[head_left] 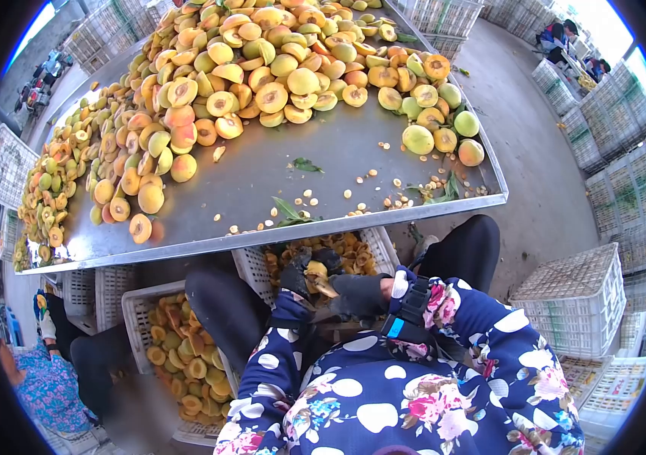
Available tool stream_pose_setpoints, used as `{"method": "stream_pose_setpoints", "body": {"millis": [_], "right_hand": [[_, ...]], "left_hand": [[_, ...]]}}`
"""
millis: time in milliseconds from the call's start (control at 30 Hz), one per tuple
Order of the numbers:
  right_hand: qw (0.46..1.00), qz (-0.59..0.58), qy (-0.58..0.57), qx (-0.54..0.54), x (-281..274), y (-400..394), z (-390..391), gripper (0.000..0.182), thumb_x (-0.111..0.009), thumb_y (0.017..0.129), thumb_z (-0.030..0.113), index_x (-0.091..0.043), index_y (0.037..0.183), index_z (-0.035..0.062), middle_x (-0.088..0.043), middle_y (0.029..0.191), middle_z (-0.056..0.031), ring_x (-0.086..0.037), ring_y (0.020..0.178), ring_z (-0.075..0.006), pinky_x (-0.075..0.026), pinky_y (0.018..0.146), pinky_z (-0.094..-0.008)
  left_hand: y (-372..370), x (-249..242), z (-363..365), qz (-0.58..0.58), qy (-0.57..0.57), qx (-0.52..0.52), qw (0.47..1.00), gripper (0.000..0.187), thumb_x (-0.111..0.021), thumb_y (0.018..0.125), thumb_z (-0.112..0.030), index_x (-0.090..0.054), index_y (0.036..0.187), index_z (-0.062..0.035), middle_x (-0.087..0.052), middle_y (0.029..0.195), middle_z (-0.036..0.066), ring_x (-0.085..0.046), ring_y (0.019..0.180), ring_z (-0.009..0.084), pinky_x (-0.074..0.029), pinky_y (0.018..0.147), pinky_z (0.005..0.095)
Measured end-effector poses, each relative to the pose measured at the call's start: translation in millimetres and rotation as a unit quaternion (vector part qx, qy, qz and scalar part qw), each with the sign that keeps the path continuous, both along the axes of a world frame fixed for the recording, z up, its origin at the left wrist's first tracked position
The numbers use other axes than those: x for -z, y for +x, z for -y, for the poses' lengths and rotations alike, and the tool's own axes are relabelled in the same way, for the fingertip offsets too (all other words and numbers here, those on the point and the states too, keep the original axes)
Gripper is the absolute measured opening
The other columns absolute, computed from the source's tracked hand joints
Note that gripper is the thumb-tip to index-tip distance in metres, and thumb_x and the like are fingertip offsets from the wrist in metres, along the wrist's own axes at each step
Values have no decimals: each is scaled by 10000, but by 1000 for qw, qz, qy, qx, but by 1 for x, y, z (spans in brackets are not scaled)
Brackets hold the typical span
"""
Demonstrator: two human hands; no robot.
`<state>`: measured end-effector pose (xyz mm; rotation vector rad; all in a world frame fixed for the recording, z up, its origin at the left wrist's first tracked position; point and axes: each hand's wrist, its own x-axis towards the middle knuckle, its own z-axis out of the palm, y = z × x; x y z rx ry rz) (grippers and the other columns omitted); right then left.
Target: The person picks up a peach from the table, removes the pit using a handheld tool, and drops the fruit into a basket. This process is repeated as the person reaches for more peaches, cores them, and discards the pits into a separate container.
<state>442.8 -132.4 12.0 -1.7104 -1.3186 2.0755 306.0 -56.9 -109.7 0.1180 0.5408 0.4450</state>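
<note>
Both my hands wear dark gloves and meet low in front of me, over a white crate [251, 267] of cut fruit. My left hand [295, 274] is closed around a yellow piece of peach [315, 268], its flesh showing between the fingers. Close against it is my right hand [359, 294], with its fingers curled. A small tan, pointed thing [326, 289] sticks out between the two hands. I cannot tell what my right fingers hold. Beyond the hands, halved peaches [271, 97] are heaped on a metal table [262, 174].
Loose pits [347, 194] and leaves [287, 209] lie near the table's front edge. A second crate [135, 311] of peach halves stands to my left. Another person [50, 387] sits at the far left. Stacked white crates [569, 299] line the right side.
</note>
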Motion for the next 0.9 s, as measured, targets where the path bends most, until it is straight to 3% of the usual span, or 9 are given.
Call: {"method": "stream_pose_setpoints", "body": {"millis": [67,167,333,400,467,533,633,733,900], "right_hand": [[993,-78,-53,71,-2,-1,1,192,-523,829,189,-455,886,19,-490,606,-41,-482,396,-115,-391,297,-243],[969,-181,-91,143,4,-1,4,186,-547,826,199,-479,868,30,-491,596,-25,-478,401,-90,-372,306,-222],[904,-333,-117,242,16,-14,6,206,-546,812,193,-514,701,23,-476,550,-12,-432,356,-99,-359,329,-232],[947,-282,122,100,26,-17,5,201,-551,819,221,-505,755,36,-483,568,-11,-435,356,-75,-351,312,-219],[955,-240,148,92,26,-22,7,195,-547,824,229,-497,782,45,-485,576,-11,-436,357,-61,-351,306,-213],[950,-213,-37,225,22,-28,14,180,-536,828,216,-489,784,48,-481,575,-12,-434,360,-59,-359,309,-216],[938,-237,-18,254,20,-27,16,166,-519,837,200,-463,842,45,-475,581,-19,-432,359,-71,-371,310,-225],[922,-213,21,324,6,-20,18,205,-543,823,199,-432,883,37,-488,607,-40,-437,336,-113,-364,308,-251],[954,44,180,237,47,6,27,276,-529,829,218,-406,972,17,-484,626,-57,-474,413,-142,-409,361,-279]], "left_hand": [[0,-3,2,27,-11,-34,999,449,-434,867,-366,-489,1129,-5,-552,1078,186,-542,960,338,-441,837,484],[1,-6,-2,235,8,-5,972,498,-368,892,-380,-455,1152,36,-518,1144,169,-492,1049,296,-410,894,436],[9,-9,1,151,58,-123,979,506,-360,889,-391,-450,1163,24,-513,1156,157,-484,1059,296,-405,901,434],[11,-11,2,106,73,-165,978,509,-356,888,-395,-448,1168,20,-512,1161,152,-480,1063,296,-403,904,433],[10,-13,3,68,69,-185,978,512,-353,886,-400,-446,1172,15,-510,1165,147,-477,1066,296,-400,907,432],[8,-11,2,14,41,-190,981,511,-342,882,-403,-450,1179,-1,-507,1172,137,-477,1068,290,-395,909,443],[2,0,1,-67,1,-200,978,511,-325,877,-407,-456,1188,-24,-504,1182,122,-478,1071,282,-386,912,460],[-5,-7,-3,-20,30,-214,976,534,-291,868,-434,-486,1166,-35,-527,1150,118,-494,1049,283,-376,904,493],[-17,-99,9,-39,16,-207,977,577,-303,853,-465,-497,1134,0,-524,1128,154,-506,1011,322,-373,889,519]]}}
